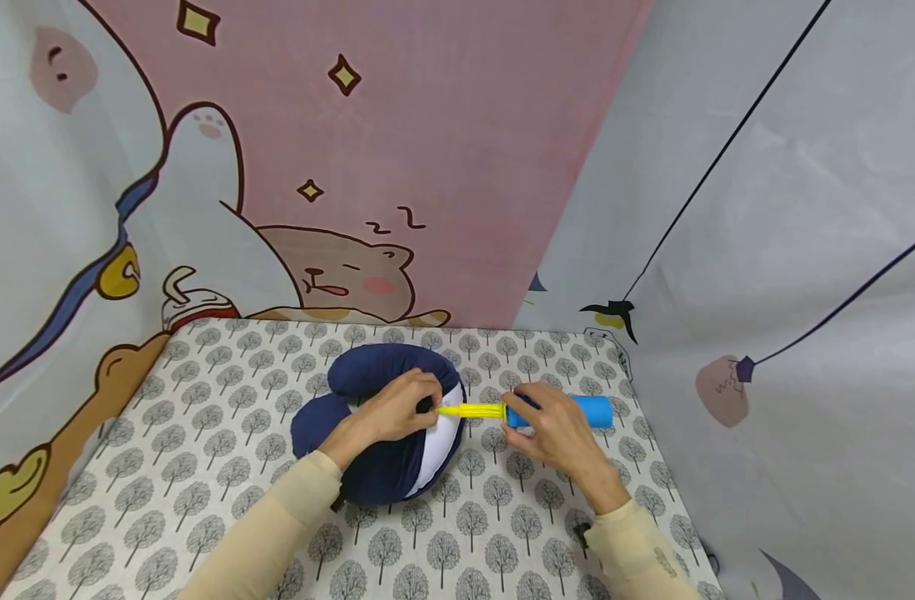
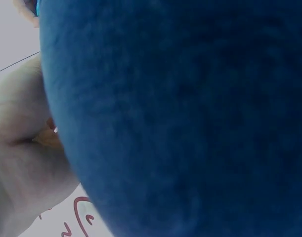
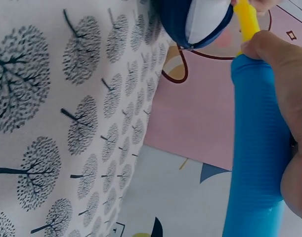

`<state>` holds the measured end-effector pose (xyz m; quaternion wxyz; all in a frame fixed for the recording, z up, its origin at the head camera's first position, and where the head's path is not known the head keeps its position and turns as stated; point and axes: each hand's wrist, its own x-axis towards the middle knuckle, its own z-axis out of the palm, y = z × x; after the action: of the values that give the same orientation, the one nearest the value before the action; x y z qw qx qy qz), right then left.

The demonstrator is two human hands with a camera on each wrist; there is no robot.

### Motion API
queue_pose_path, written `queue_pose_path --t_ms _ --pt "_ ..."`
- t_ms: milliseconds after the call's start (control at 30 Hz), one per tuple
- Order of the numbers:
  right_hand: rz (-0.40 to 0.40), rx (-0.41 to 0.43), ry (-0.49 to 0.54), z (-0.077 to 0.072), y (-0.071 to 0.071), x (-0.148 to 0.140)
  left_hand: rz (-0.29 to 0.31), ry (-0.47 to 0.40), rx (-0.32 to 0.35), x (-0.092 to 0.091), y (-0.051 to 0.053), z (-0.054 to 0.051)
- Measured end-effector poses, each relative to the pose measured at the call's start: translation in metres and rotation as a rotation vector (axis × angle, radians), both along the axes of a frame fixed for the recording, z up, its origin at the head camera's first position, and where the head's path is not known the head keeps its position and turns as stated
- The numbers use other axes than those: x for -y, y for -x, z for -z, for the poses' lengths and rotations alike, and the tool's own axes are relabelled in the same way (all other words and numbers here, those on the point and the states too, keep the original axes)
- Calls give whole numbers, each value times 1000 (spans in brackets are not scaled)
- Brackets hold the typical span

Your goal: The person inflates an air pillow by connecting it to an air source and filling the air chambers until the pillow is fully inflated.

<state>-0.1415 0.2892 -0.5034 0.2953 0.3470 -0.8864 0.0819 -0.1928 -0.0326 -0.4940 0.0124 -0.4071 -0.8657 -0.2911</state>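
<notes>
A navy neck pillow (image 1: 382, 479) with a white band lies on the cloth in the head view, its opening toward the left. My left hand (image 1: 401, 407) reaches over it, thumb and fingers pinched at the tip of a yellow nozzle (image 1: 480, 411). Any valve there is hidden by the fingers. The nozzle belongs to a blue hand pump (image 1: 594, 412), lying level to the right. My right hand (image 1: 555, 429) grips the pump's barrel near the nozzle. Dark blue pillow fabric (image 2: 180, 118) fills most of the left wrist view. The ribbed pump barrel (image 3: 254, 148) shows in the right wrist view.
A white cloth (image 1: 225, 500) printed with grey trees covers the surface. Behind it rises a pink cartoon backdrop (image 1: 457, 167). Pale printed sheets hang at the left and as a right-hand wall (image 1: 802, 208).
</notes>
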Motion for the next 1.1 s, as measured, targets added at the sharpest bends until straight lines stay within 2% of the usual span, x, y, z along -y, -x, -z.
queue_pose_path --t_ms 100,200,267,433,533,600,667,767,967,1100 --pt "6 -3 9 2 0 1 -1 -7 -1 1 0 0" --pt "27 68 48 2 -1 2 -11 0 -36 1 -1 2" --pt "39 155 90 2 -3 3 -24 5 -69 0 -2 3" --pt "35 440 195 2 -4 2 -42 -6 -121 0 -3 6" --pt "35 573 256 4 -3 -4 -48 -48 -115 2 -3 7" --pt "61 612 292 5 -3 -12 -57 -92 -92 5 -3 7" --pt "102 621 317 5 -2 -20 -73 -134 -61 7 -4 6" --pt "182 586 332 10 2 -33 -94 -165 -34 9 -5 6" --pt "312 481 352 28 15 -58 -131 -168 -41 8 -8 9" --pt "385 453 363 40 27 -74 -145 -169 -34 6 -9 11"
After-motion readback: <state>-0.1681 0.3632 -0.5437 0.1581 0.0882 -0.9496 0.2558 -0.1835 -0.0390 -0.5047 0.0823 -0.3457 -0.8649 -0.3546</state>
